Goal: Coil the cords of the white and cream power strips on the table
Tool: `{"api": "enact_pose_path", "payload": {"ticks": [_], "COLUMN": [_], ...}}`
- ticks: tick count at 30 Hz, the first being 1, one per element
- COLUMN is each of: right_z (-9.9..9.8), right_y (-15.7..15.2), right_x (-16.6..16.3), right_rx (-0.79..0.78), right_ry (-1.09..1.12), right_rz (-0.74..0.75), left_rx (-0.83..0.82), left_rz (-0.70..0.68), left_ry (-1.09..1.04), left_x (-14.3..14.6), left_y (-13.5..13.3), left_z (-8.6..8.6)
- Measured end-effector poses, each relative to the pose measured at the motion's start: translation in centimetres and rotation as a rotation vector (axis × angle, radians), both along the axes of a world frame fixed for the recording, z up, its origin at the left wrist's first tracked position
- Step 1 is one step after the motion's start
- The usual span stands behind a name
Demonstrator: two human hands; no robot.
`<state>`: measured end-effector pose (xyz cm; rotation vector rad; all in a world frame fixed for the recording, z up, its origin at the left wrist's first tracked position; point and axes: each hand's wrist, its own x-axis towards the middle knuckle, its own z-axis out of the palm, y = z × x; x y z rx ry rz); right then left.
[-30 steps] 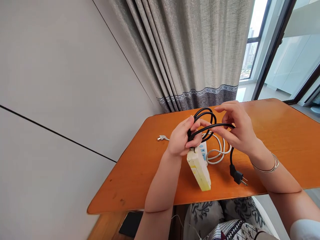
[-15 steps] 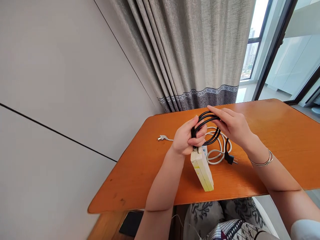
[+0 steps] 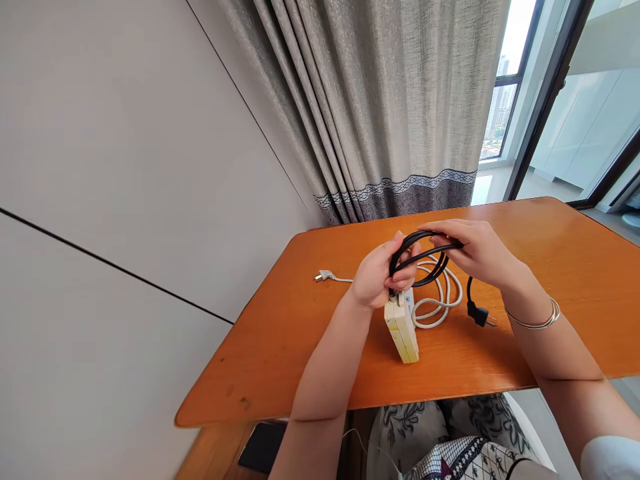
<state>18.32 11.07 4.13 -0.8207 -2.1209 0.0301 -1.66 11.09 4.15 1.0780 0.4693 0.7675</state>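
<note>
My left hand (image 3: 383,270) is closed around one side of a coiled black power cord (image 3: 423,261). From below that hand hangs a cream-coloured power strip (image 3: 403,331), joined to the cord at its top end. On the coil's far side, my right hand (image 3: 473,250) pinches the black loops between thumb and fingers. The cord's black plug (image 3: 481,315) dangles under my right hand, its prongs pointing right. Behind the strip, a white cable (image 3: 453,300) lies looped on the table, and its white plug (image 3: 326,275) rests to the left.
The orange wooden table (image 3: 280,353) reaches from the wall (image 3: 125,167) across to the right. A grey curtain (image 3: 400,100) hangs behind it, beside a window. Below the front edge, a dark phone-like slab (image 3: 267,447) lies on a wooden surface.
My right hand has moved right and slightly down, its fingers closing on the loops and drawing the cord out. The black plug has swung right; the power strip has risen a little.
</note>
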Motion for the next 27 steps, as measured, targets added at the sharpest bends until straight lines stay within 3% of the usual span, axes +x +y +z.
{"api": "enact_pose_path", "payload": {"ticks": [5, 11, 21, 24, 27], "right_z": [1.0, 0.9, 0.0, -0.9, -1.9], "right_y": [-0.2, 0.1, 1.5, 2.3, 2.9], "right_x": [1.1, 1.3, 0.6, -0.2, -1.4], "right_rx": [-0.295, -0.429, -0.720, -0.713, -0.736], "right_ry": [0.038, 0.074, 0.270, 0.449, 0.574], "right_rz": [0.166, 0.166, 0.365, 0.368, 0.392], "left_rx": [0.087, 0.208, 0.098, 0.038, 0.015], "left_rz": [-0.009, -0.050, -0.217, -0.172, -0.042], "left_ry": [0.029, 0.109, 0.054, -0.037, -0.149], "left_x": [0.3, 0.0, 0.2, 0.3, 0.2], "left_y": [-0.1, -0.4, -0.3, -0.5, -0.6], "left_z": [-0.4, -0.4, -0.4, -0.1, 0.4]}}
